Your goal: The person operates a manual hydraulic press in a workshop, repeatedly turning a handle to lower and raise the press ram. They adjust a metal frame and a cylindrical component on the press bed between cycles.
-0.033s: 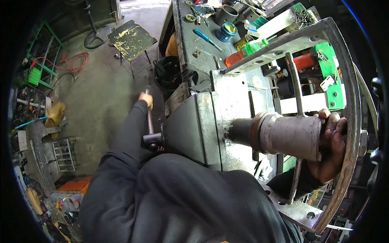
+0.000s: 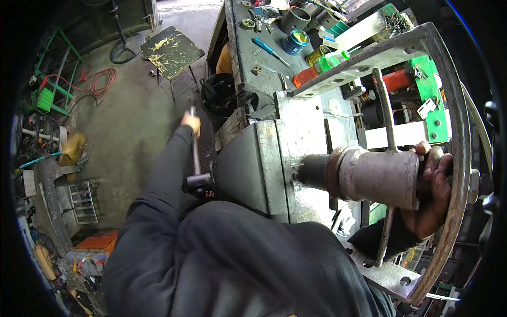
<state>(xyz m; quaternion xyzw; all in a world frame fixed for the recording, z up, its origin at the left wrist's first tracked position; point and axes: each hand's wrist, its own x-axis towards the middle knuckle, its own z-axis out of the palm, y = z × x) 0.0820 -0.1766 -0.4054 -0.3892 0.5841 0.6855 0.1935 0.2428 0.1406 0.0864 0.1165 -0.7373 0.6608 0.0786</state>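
Centre left: left hand (image 2: 191, 124) wrapped round vise handle (image 2: 196, 158); turn slowly. Far right: right hand (image 2: 437, 185) touching metal cylinder (image 2: 377, 177), grip half-hidden, cannot tell; steady it.

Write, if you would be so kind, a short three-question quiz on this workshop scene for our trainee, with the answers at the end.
1. Open question: What does the left hand grip?

2. True or false: The right hand is at the end of the metal cylinder that is farther from the left hand.

3. Multiple choice: What lies scattered on the stool?
a) screwdrivers
b) pale shavings
c) bottles

Key:
1. A metal bar
2. True
3. b
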